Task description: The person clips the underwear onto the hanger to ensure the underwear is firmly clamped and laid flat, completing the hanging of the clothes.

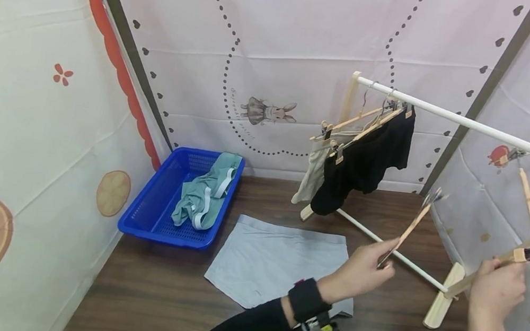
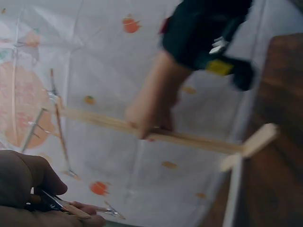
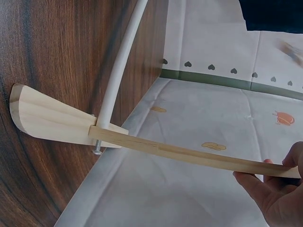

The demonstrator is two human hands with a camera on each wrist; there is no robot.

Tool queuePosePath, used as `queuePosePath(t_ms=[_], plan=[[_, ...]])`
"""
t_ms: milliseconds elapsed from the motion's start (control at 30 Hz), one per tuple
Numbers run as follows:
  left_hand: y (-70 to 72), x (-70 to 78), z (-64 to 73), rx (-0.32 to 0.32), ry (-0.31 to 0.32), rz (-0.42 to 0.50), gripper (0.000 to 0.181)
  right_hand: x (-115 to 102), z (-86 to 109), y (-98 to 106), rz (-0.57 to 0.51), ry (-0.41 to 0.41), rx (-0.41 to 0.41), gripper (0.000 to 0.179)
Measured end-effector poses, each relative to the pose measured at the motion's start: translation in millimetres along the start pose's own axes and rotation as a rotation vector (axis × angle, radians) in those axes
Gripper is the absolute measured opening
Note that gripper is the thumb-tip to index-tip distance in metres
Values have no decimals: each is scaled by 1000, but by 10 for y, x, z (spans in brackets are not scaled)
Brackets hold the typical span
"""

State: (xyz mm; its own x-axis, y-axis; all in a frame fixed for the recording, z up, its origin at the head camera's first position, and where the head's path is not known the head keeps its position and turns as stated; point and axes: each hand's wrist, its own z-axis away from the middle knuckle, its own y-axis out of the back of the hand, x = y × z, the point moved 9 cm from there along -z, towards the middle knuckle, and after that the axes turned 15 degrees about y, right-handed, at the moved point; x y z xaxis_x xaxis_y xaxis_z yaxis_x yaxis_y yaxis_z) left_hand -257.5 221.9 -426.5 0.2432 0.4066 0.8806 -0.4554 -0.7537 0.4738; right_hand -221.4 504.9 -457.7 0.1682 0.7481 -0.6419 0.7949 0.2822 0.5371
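Observation:
In the head view, my left hand (image 1: 362,271) pinches a wooden clip hanger (image 1: 411,227) near one end, holding it tilted above the floor. Its metal clip (image 2: 52,199) shows between thumb and fingers in the left wrist view. My right hand (image 1: 497,289) grips the wooden upright (image 3: 203,157) of a small clothes rack, with the thumb on one side and fingers on the other. A light blue-grey garment (image 1: 280,257), either shorts or a skirt, lies flat on the floor beneath my left forearm.
A blue basket (image 1: 150,208) at left holds a green garment with white trim (image 1: 209,192). On the rack's white rail (image 1: 466,121) hang a black garment (image 1: 371,160), a beige one (image 1: 313,170) and, nearer, a bare hanger (image 1: 529,204). Printed cloth walls (image 1: 278,23) surround the floor.

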Motion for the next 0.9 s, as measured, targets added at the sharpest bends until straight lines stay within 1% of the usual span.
queuePosePath(t_ms=[67, 100, 167, 233, 300, 333, 400, 467, 567, 633, 667, 733, 800, 833, 900], plan=[[-31, -293, 112, -31, 70, 39, 57, 0, -5, 19, 2, -4, 8, 34], [-25, -437, 170, -43, 93, 60, 56, 1, -6, 23, 2, -7, 7, 34], [53, -716, 301, -34, 122, 92, 52, -8, 6, 22, 0, -14, -2, 36], [201, -977, 448, 6, 145, 99, 49, -19, 24, 13, -5, -14, -12, 37], [382, -1220, 598, 49, 185, 101, 47, -18, 41, 9, -3, -15, -18, 39], [473, -1326, 672, 71, 211, 100, 47, -17, 51, 12, 0, -17, -19, 39], [646, -1494, 798, 103, 257, 88, 48, -10, 56, 32, 12, -16, -9, 39], [801, -1614, 904, 126, 294, 91, 49, -1, 53, 58, 27, -19, 0, 39], [1010, -1720, 1019, 182, 315, 46, 51, -9, 38, 83, 38, -16, 10, 39], [1148, -1767, 1054, 246, 311, -6, 52, -20, 29, 79, 48, -14, 3, 39], [1219, -1784, 1053, 290, 301, -48, 53, -27, 27, 75, 55, -10, -1, 39], [1351, -1820, 1024, 377, 284, -125, 53, -44, 26, 62, 63, -3, -10, 38], [1466, -1873, 943, 449, 284, -184, 53, -52, 27, 46, 63, 4, -14, 37], [1514, -1900, 885, 477, 290, -214, 53, -56, 29, 38, 59, 8, -13, 37], [1592, -1962, 751, 516, 328, -256, 53, -62, 29, 20, 41, 10, -13, 37]])
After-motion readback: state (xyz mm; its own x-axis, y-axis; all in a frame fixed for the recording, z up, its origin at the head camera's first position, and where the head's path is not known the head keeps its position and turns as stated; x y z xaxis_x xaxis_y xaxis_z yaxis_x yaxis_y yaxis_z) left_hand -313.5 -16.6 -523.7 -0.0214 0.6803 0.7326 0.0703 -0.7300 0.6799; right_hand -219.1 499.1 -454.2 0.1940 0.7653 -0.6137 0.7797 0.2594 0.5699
